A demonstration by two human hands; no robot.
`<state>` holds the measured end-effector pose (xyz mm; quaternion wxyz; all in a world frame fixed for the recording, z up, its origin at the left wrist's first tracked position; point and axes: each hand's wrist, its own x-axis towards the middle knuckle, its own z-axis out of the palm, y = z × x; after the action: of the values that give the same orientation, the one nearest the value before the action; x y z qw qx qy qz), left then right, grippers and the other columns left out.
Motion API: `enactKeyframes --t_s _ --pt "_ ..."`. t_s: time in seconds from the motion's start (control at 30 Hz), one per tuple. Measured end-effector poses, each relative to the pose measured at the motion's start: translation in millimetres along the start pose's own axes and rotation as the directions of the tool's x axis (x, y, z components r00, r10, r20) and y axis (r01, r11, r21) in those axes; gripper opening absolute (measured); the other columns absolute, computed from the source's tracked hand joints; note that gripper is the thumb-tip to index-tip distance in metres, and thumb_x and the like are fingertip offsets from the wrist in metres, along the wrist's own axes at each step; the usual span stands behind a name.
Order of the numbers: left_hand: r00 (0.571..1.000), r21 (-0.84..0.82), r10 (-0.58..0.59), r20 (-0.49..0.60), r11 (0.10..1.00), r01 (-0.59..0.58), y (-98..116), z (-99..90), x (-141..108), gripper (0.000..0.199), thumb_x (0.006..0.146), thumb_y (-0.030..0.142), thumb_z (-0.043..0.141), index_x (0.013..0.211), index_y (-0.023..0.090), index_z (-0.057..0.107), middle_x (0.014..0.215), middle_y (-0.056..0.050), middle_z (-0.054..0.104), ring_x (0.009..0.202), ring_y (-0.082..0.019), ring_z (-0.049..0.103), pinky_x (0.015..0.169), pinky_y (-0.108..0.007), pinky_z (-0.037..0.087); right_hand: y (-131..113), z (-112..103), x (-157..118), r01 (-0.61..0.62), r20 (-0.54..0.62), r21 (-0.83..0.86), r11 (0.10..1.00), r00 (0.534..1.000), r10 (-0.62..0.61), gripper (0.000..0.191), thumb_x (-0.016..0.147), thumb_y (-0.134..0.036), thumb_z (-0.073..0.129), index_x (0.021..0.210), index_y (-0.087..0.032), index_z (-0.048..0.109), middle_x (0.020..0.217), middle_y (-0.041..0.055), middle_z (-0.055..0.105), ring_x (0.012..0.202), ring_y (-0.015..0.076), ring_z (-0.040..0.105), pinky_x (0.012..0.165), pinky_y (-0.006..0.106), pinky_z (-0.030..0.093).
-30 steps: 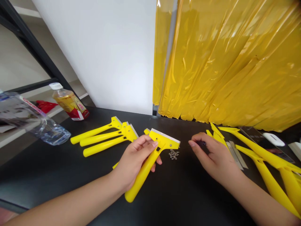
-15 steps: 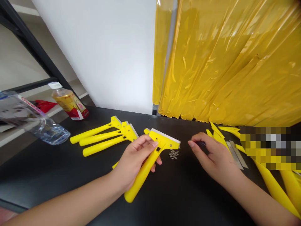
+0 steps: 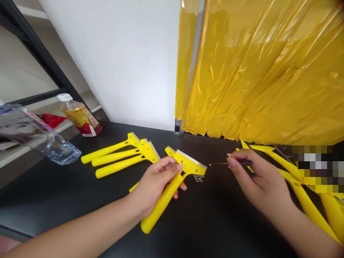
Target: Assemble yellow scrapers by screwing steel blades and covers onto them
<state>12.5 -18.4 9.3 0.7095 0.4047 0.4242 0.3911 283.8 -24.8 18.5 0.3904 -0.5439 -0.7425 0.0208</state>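
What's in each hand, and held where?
Left hand holds a yellow plastic scraper by the top of its handle, just below the head. Right hand pinches a small screwdriver by its dark handle.

A pixelated patch [image 3: 313,168] blurs the far right of the counter [image 3: 53,200], hiding whatever lies beneath it, and the yellow scraper handles [image 3: 309,209] there run off the picture's right edge. The small screws [image 3: 199,178] are too tiny to make out singly, and the right hand [image 3: 258,179] covers most of the thin tool [image 3: 219,164], probably a screwdriver.
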Motion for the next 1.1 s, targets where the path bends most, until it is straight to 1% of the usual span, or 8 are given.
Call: enactKeyframes --t_s 0.1,0.2,0.27,0.33,0.5,0.67,0.8,1.1 --pt "0.997 0.018 -0.057 0.047 0.998 0.056 -5 -0.3 1 0.023 0.093 0.039 0.073 0.094 0.018 0.062 0.077 -0.001 0.065 0.066 -0.018 0.072 0.050 -0.022 0.054 -7 -7 -6 -0.084 -0.108 0.054 0.995 0.990 0.090 0.013 0.100 -0.041 0.062 0.098 -0.028 0.065 0.084 0.0014 0.071 0.076 0.0207 0.068 0.066 0.034 0.049" --pt "0.986 0.042 -0.140 0.094 0.990 0.136 -10 -1.1 1 0.024 0.091 0.037 0.075 0.092 0.018 0.059 0.076 0.001 0.064 0.066 -0.019 0.073 0.051 -0.023 0.056 -18 -10 -14 -0.065 -0.156 0.196 0.978 0.983 0.096 0.010 0.099 -0.036 0.066 0.100 -0.026 0.067 0.087 0.0018 0.071 0.081 0.0202 0.069 0.068 0.032 0.050" --pt "0.978 0.057 -0.176 0.108 0.984 0.171 -13 -1.3 1 0.024 0.090 0.036 0.075 0.093 0.018 0.059 0.077 0.000 0.065 0.066 -0.019 0.074 0.051 -0.023 0.057 -25 -8 -19 -0.021 -0.137 0.294 0.956 0.988 0.064 0.005 0.100 -0.030 0.065 0.101 -0.026 0.067 0.090 0.0017 0.071 0.084 0.0187 0.069 0.071 0.031 0.050" --pt "0.974 0.072 -0.194 0.115 0.980 0.186 -13 -0.6 0 0.024 0.090 0.036 0.075 0.094 0.018 0.059 0.076 0.000 0.066 0.066 -0.019 0.074 0.051 -0.023 0.056 -31 -6 -24 0.000 -0.092 0.361 0.933 0.995 0.036 0.004 0.100 -0.025 0.064 0.103 -0.025 0.066 0.092 0.0016 0.070 0.085 0.0173 0.068 0.075 0.029 0.051" --pt "0.969 0.106 -0.210 0.130 0.975 0.197 -9 2.9 -1 0.024 0.091 0.038 0.073 0.092 0.017 0.060 0.073 -0.001 0.066 0.064 -0.018 0.074 0.050 -0.021 0.055 -33 -1 -29 0.040 0.003 0.432 0.901 0.999 -0.046 0.010 0.100 -0.019 0.063 0.108 -0.025 0.065 0.097 0.0027 0.069 0.089 0.0173 0.067 0.079 0.030 0.051" --pt "0.956 0.083 -0.247 0.157 0.968 0.237 -7 3.1 -3 0.024 0.091 0.037 0.074 0.093 0.017 0.060 0.079 -0.003 0.068 0.066 -0.019 0.075 0.048 -0.020 0.055 -33 1 -27 0.058 0.021 0.444 0.894 0.997 -0.076 0.011 0.100 -0.017 0.061 0.108 -0.025 0.064 0.096 0.0024 0.068 0.088 0.0165 0.066 0.078 0.029 0.050" --pt "0.940 0.029 -0.278 0.198 0.960 0.277 -8 1.0 -3 0.022 0.093 0.036 0.071 0.099 0.018 0.060 0.080 -0.003 0.068 0.064 -0.019 0.075 0.049 -0.021 0.056 -33 1 -25 0.074 0.030 0.443 0.893 0.995 -0.098 0.010 0.100 -0.016 0.060 0.105 -0.024 0.063 0.094 0.0021 0.067 0.086 0.0158 0.066 0.079 0.030 0.050" --pt "0.938 -0.001 -0.288 0.193 0.956 0.294 -8 0.8 -4 0.022 0.093 0.034 0.072 0.097 0.020 0.056 0.078 -0.001 0.066 0.064 -0.019 0.075 0.048 -0.021 0.057 -29 3 -29 0.089 0.054 0.457 0.885 0.990 -0.128 0.016 0.098 -0.012 0.062 0.109 -0.023 0.062 0.097 0.0027 0.066 0.089 0.0160 0.066 0.082 0.031 0.050"
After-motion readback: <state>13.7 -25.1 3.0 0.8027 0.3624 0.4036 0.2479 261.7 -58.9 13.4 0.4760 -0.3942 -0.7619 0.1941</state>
